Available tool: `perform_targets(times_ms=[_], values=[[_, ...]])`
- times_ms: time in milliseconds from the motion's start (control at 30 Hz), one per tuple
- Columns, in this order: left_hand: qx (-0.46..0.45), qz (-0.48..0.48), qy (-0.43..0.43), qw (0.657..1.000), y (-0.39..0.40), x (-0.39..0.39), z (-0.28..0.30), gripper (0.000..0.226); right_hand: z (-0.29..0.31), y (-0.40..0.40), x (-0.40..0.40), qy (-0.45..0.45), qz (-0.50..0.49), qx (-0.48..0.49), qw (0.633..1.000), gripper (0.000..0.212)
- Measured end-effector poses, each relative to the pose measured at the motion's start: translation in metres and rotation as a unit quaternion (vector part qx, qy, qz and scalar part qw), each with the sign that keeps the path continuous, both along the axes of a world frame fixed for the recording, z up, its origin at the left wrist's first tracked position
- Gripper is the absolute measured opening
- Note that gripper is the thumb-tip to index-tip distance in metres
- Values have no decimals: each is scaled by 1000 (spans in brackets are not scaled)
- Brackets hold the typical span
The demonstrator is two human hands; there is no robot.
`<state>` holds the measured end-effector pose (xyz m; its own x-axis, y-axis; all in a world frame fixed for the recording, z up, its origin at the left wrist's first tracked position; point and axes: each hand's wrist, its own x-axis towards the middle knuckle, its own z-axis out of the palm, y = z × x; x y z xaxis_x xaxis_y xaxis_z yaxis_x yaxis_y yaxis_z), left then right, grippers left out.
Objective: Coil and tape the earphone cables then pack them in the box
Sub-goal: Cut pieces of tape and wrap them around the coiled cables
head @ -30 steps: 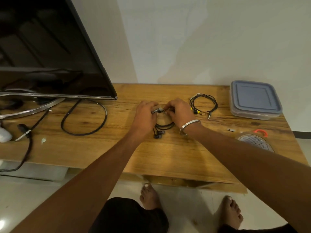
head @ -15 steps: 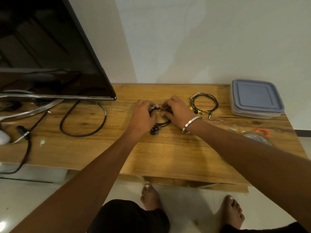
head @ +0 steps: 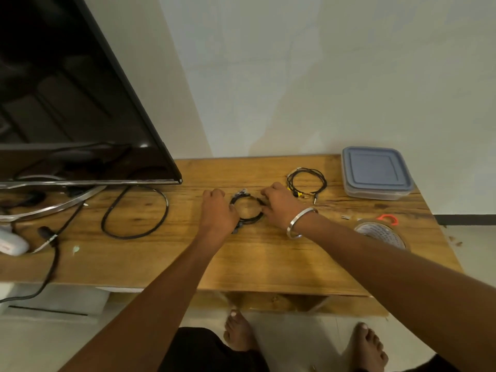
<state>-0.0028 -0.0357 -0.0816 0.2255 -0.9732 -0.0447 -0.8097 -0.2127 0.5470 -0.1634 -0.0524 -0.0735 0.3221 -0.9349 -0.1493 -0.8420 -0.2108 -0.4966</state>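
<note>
Coiling the second earphone cable

Left hand (head: 218, 210) and right hand (head: 279, 204) each pinch the coil (head: 247, 209) mid-bench; next likely needs tape (head: 381, 233) from the right edge; box (head: 375, 173) sits shut, back-right corner

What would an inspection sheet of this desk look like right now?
Surface: wooden table, bare in front.
Job's things: black earphone coil between both hands; second coil behind; lidded box shut; tape roll at right.
Clutter: white gadget at left edge.
Hands: left hand and right hand each pinch the coil.
Cables: thick black loop.
Surroundings: television, white wall.
</note>
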Motion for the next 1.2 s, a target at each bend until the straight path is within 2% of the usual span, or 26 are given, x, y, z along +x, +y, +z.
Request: perform_targets(times_ms=[233,467,600,733,800,933,1033,1133,1200], values=[[-7,-28,17,999,19,-15,12,35,29,18,-48,31,-11,3,999,40],[-1,-103,79,992,48,-92,17,31,55,54,-101,70,-45,-9,996,34],[50,-113,162,979,66,-136,14,31,51,80,-143,45,-123,-16,991,33],[93,-115,226,963,80,-163,8,34,39,109,-162,-3,-194,-82,978,31],[108,-114,257,954,84,-169,4,36,31,122,-164,-9,-186,-92,978,28],[101,-120,259,953,84,-170,2,32,18,132,-155,102,-100,-67,987,38],[104,-116,295,943,83,-166,2,29,18,130,-149,127,-80,-74,986,31],[97,-124,313,937,82,-163,2,31,20,129,-151,79,-63,-72,992,18],[81,-138,320,934,81,-161,5,40,21,131,-157,-22,-59,-77,995,18]])
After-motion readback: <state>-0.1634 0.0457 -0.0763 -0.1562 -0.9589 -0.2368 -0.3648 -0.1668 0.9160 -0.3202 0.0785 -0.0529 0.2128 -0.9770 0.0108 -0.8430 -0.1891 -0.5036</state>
